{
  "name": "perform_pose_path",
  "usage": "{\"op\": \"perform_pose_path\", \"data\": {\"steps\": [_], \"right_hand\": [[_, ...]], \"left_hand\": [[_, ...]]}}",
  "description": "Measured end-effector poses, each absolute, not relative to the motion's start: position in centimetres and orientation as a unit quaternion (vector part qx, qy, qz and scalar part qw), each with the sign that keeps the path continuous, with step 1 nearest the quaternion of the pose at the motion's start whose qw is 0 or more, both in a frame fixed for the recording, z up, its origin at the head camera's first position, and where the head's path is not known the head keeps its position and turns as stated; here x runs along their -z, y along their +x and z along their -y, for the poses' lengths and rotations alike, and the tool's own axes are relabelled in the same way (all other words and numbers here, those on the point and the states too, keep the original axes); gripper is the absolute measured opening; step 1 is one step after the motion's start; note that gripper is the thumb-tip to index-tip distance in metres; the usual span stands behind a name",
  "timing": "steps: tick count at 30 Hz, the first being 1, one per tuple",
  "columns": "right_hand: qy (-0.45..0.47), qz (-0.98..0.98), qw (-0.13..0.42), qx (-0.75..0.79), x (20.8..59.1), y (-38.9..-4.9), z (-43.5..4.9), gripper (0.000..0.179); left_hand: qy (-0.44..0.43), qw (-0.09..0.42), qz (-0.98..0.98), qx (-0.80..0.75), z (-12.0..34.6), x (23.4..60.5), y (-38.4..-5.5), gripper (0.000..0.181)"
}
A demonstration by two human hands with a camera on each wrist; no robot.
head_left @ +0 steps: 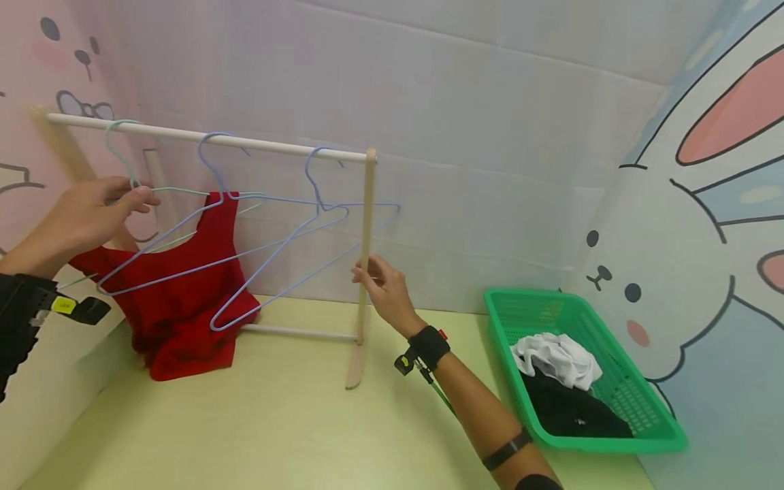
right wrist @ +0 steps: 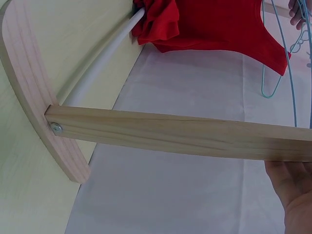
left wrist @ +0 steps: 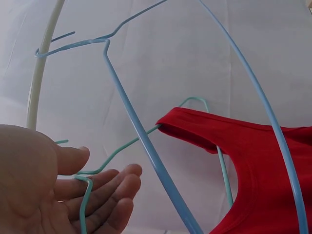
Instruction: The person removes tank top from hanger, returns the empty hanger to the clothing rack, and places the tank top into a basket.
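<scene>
Red top, head view: there it is at left, the red top [head_left: 190, 306] on a green hanger [head_left: 180, 190] hooked over the white rail [head_left: 275, 145], its lower part bunched near the tabletop [head_left: 294, 422].
Blue hangers: trouble spot, this! Two blue hangers [head_left: 275, 199] sit askew, crossing in front of the red top; a sideways tug could tangle the wires and knock a hook loose.
Left hand: the left hand [head_left: 92, 211] reaches in from the side, at the green hanger's neck.
Right hand: low on the rack, the right hand [head_left: 390, 296] pinches the wooden post [head_left: 367, 224] between thumb and fingers; if that hold slackens, a pull might shift the post.
Green wire, left wrist view: the neck lies between thumb and fingers; thumb set apart, fingers nearly straight and close together. With so loose a hold, the hanger could slip away, I reckon.
Wooden post, right wrist view: the hand meets its edge at lower right; the fingertips are hidden, so their pressure I can't tell.
</scene>
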State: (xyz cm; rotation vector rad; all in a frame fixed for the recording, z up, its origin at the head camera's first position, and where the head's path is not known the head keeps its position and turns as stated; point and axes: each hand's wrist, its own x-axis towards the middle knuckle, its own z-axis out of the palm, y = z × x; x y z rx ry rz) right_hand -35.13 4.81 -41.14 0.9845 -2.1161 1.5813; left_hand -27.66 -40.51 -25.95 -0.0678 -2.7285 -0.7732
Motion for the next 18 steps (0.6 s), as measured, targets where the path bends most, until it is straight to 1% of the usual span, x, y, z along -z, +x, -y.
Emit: {"op": "perform_pose_path", "data": {"steps": [2,4,11,18], "right_hand": [[0.344,0.741,0.16,-0.555,41.04,-35.07,-4.7,0.013],[0.345,0.74,0.159,-0.555,40.94,-35.01,-4.61,0.012],[0.346,0.741,0.153,-0.555,40.97,-35.11,-4.52,0.012],[0.34,0.742,0.152,-0.557,41.16,-35.08,-4.79,0.012]], "left_hand": [[-0.023,0.171,0.949,0.262,40.34,26.07,-27.75,0.058],[-0.016,0.18,0.949,0.258,40.32,26.18,-27.73,0.056],[0.005,0.187,0.947,0.261,40.25,26.51,-27.38,0.057],[0.012,0.215,0.944,0.251,39.59,26.8,-27.58,0.054]]}}
